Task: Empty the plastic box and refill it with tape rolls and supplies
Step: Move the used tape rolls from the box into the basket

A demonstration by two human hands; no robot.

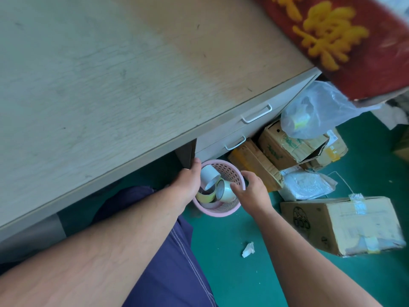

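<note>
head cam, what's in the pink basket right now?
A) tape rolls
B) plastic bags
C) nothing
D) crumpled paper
A: several tape rolls, one white and others pale yellow or clear, lie piled inside the pink basket on the green floor.

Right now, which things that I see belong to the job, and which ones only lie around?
Job: pink plastic basket, tape rolls inside it, left hand at its rim, right hand gripping its rim.
Lying about: cardboard boxes, plastic bag, crumpled paper on the floor.
</note>
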